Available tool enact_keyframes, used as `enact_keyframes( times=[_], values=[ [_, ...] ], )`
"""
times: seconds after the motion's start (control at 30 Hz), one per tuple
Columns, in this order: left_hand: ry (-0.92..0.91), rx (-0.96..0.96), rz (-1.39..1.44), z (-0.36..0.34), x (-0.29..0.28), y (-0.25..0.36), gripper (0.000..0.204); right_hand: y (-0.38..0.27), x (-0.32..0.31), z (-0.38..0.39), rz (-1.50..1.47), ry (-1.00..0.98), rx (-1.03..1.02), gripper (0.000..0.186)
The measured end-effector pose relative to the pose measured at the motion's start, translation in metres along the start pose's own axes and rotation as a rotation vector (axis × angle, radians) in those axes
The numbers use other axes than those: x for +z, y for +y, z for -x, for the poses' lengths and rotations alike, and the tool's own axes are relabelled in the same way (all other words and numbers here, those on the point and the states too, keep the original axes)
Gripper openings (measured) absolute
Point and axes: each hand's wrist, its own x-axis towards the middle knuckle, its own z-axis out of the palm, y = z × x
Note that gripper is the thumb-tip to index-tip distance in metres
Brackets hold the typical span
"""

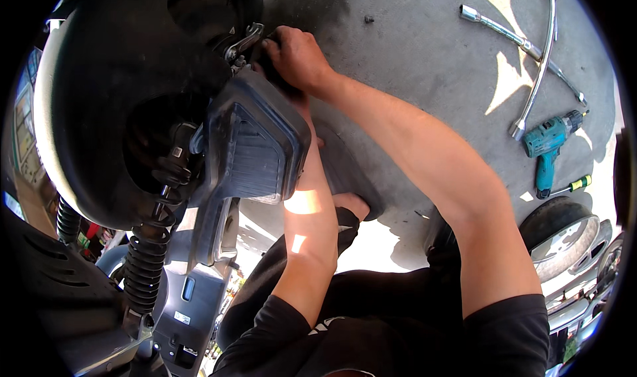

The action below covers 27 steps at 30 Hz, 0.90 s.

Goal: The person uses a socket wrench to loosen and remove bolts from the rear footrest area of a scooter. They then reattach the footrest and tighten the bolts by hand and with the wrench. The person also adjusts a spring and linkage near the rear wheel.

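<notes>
My right hand (297, 57) is closed around a dark part at the top edge of a black plastic housing (255, 145) on a scooter, next to a metal bracket (240, 44). My left forearm runs up behind that housing. My left hand is hidden behind it, so I cannot tell what it holds. The scooter's black rear fender (99, 65) and a coiled shock absorber (142, 264) fill the left side.
On the concrete floor at the upper right lie a chrome cross wrench (541, 52), a teal cordless drill (547, 145) and a green-and-yellow screwdriver (574, 186). A tyre and chrome parts (564, 234) sit at the right edge. A black foot rest pad (345, 171) lies under my arms.
</notes>
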Motion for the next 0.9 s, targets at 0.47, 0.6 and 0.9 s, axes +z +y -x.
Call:
enact_keyframes(
  times=[0.47, 0.6, 0.9],
  values=[
    [-0.113, 0.065, -0.299, -0.039, -0.004, -0.004, 0.024, 0.017, -0.010, 0.020, -0.292, -0.007, 0.194, 0.027],
    [-0.275, -0.034, -0.177, -0.061, -0.024, 0.000, 0.027, 0.015, -0.009, 0.013, -0.296, 0.047, 0.127, 0.025],
    [-0.296, -0.126, -0.216, -0.027, -0.002, 0.006, 0.038, 0.032, -0.015, -0.001, -0.317, 0.006, 0.153, 0.025]
  ],
)
